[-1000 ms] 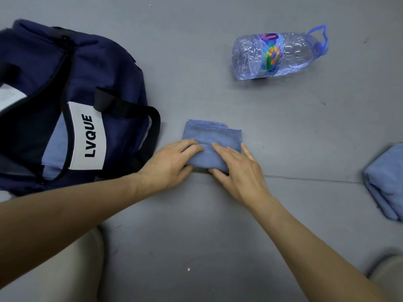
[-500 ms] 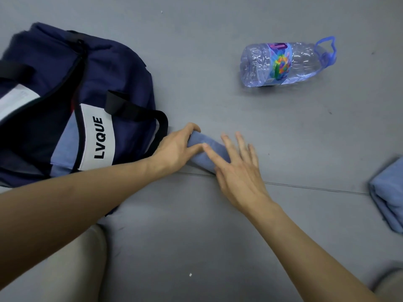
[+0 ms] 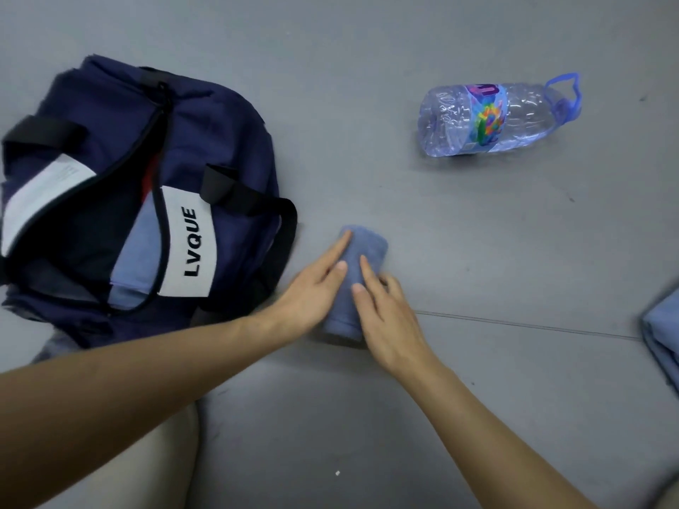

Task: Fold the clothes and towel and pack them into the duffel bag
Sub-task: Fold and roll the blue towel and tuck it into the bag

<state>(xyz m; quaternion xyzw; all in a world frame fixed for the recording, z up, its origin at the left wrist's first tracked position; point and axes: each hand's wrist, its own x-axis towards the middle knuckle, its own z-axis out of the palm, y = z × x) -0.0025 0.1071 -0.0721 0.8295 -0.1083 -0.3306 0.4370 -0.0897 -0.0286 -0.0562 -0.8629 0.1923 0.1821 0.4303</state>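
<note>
Two hands lie flat on one small folded blue towel [image 3: 367, 247], fingers straight: left hand [image 3: 312, 288] and right hand [image 3: 385, 317] press it to the grey floor [image 3: 477, 398]. One navy duffel bag [image 3: 220, 134] lies unzipped just left of them, one pale blue cloth [image 3: 136, 251] inside. One plastic bottle [image 3: 496, 117] lies beyond the right hand; one more folded blue cloth [image 3: 665, 332] sits far right.

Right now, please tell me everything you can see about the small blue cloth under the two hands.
The blue cloth is a small, soft-looking fabric bundle, folded or rolled into a narrow oblong. It lies on the grey floor, just beside the navy duffel bag. The left hand and the right hand rest flat on it with straight fingers, covering its middle.
</note>
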